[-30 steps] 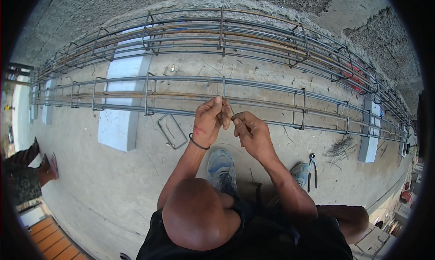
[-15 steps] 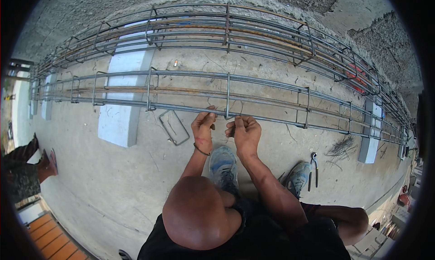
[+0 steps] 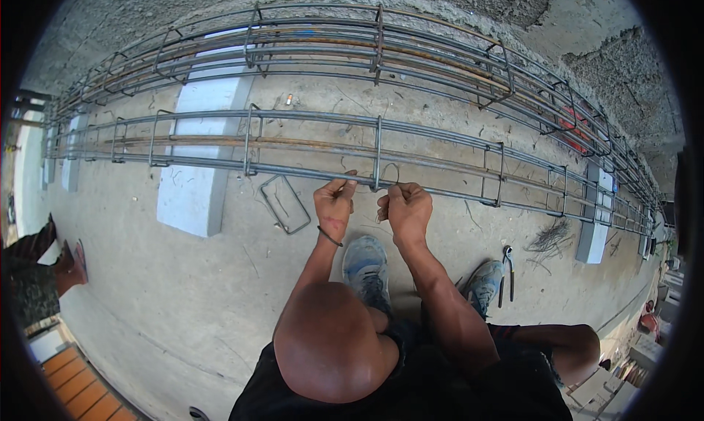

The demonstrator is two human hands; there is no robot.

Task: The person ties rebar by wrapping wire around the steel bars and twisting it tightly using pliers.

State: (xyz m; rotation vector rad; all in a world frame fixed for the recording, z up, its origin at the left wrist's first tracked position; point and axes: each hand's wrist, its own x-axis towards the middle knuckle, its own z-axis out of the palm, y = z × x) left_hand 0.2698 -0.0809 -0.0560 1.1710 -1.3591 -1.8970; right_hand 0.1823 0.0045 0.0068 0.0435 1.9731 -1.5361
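Observation:
In front of me lies a long cage of steel reinforcing bars, with square stirrups around it. A thin tie wire loops up over the near bottom bar beside a stirrup. Just right of that stirrup, my right hand is closed in a pinch on the wire's end. To the stirrup's left, my left hand is closed, thumb and fingertips together against the same bar. Whatever lies between its fingertips is too small to make out.
A second bar cage runs behind, along the rough wall. Pale blocks support the cages. A loose rectangular stirrup, pincers and a heap of tie wire lie on the floor. Another person's leg shows at far left.
The view has shifted slightly, moving the near cage and both hands a little to the right in the picture. Both hands stay at the same stirrup, their grips much the same.

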